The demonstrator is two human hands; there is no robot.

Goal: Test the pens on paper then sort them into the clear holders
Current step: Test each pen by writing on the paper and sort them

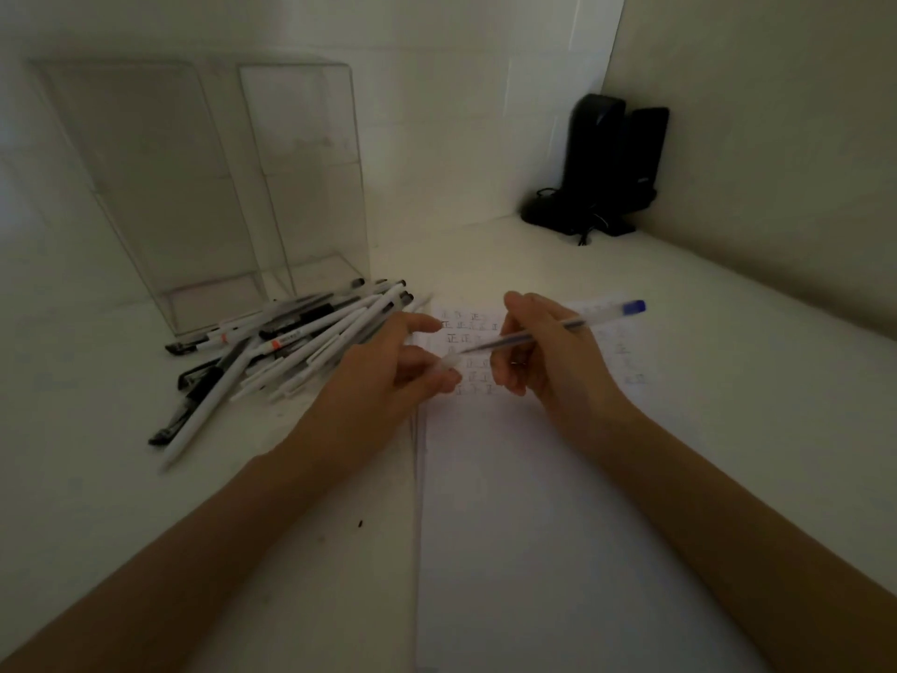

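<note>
My right hand [548, 361] grips a clear pen [573, 324] with a blue end cap, its tip pointing left. My left hand [388, 376] pinches a small clear pen cap [449, 361] just left of that tip. Both hands hover over a white sheet of paper [534, 502] whose top part bears rows of handwritten marks. A pile of several white and black pens [286, 342] lies on the table left of the paper. Two tall clear holders [160, 187] [306, 172] stand side by side behind the pile; I see no pens in them.
A black device with a cable [602, 172] stands in the far right corner against the wall. The white table [145, 502] meets walls at the back and right. A small dark speck lies on the table by my left forearm.
</note>
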